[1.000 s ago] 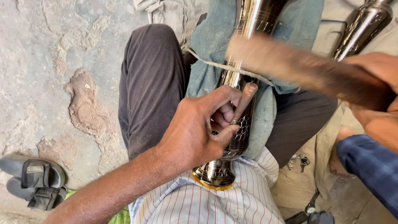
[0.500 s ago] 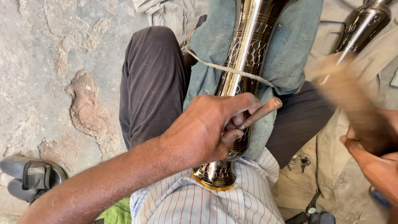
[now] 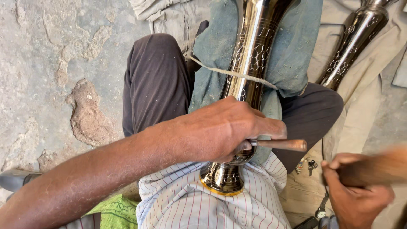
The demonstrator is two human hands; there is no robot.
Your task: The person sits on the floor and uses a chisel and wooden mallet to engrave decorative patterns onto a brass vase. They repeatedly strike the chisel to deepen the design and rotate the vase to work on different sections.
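Brass vase (image 3: 250, 63), engraved and polished, lies along your lap on a blue cloth (image 3: 212, 55), tied down by a string (image 3: 237, 74). Your left hand (image 3: 220, 127) curls tight around a small chisel (image 3: 282, 144) pressed against the vase's lower body. Right of the vase, your right hand (image 3: 354, 197) grips a blurred wooden mallet (image 3: 377, 169). A second vase (image 3: 354, 42) lies further right.

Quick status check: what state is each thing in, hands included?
Left hand: holds a thin tool against the vase.
Thin tool: tip on the metal.
Metal vase: lies on lap, tied by cord.
Right hand: grips wooden mallet, blurred.
Second vase: lies aside.
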